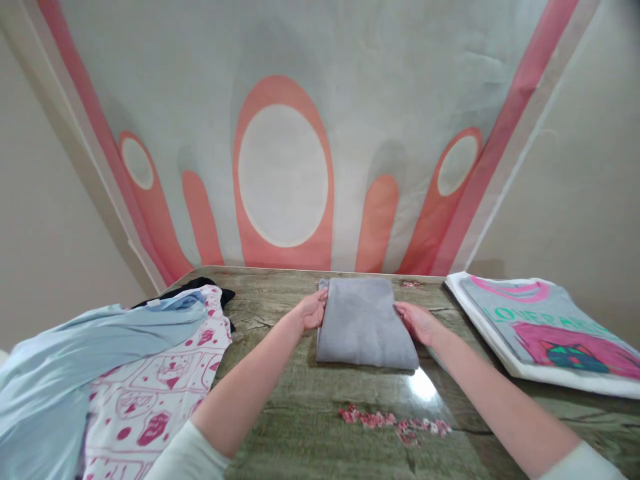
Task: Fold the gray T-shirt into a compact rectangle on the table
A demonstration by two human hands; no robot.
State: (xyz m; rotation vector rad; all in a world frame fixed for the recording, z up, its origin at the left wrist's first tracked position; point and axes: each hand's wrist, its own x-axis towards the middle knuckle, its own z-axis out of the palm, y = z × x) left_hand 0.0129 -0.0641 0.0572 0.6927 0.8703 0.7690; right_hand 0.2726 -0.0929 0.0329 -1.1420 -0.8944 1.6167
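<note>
A grey cloth (363,327), folded into a neat, thick rectangle, lies flat at the middle of the table; its exact kind cannot be told. My left hand (314,309) grips its left edge near the far corner, fingers closed against the layers. On the opposite side, my right hand (417,323) holds the right edge, with the thumb on top and the other fingers partly hidden below. Both forearms reach forward from pale sleeves.
On the left lie a loose light blue garment (135,333), a white and pink printed garment (165,393) and something black (203,283). At right, a folded grey printed T-shirt (500,310) tops white cloth (545,383). The wood-patterned table (295,427) meets a decorated wall (350,67).
</note>
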